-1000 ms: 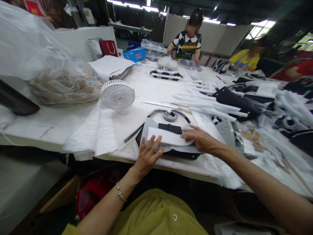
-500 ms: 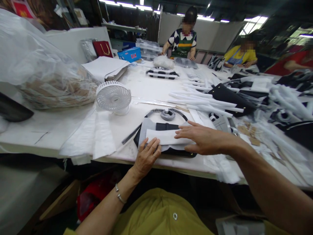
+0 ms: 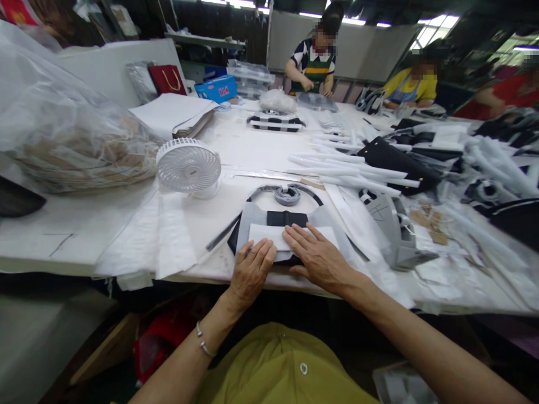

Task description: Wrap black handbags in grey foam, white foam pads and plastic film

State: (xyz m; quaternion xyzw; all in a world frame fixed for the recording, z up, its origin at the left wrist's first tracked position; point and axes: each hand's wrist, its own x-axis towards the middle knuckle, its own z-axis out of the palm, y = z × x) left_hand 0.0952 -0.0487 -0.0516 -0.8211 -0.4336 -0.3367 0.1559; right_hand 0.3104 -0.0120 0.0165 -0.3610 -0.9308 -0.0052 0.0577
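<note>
A black bag (image 3: pixel 287 219) wrapped in grey-white sheet lies at the near edge of the white table (image 3: pixel 261 151). A white folded paper (image 3: pixel 265 234) lies on top of it. My left hand (image 3: pixel 250 272) rests flat on the paper's near left part, fingers spread. My right hand (image 3: pixel 316 257) lies flat beside it on the paper's right part, fingers stretched forward. Just behind the bag sits a coiled grey strap (image 3: pixel 287 194) with a dark curved handle around it.
A small white fan (image 3: pixel 188 166) stands left of the bag, with white sheets (image 3: pixel 149 238) hanging over the edge. A big plastic sack (image 3: pixel 63 129) fills the left. White paper rolls (image 3: pixel 353 171), black bags (image 3: pixel 398 163) and grey pieces (image 3: pixel 391 224) crowd the right. Other people work at the far end.
My right hand has come back from the bag's right side to lie flat on the paper next to my left hand. The left hand has stayed in place.
</note>
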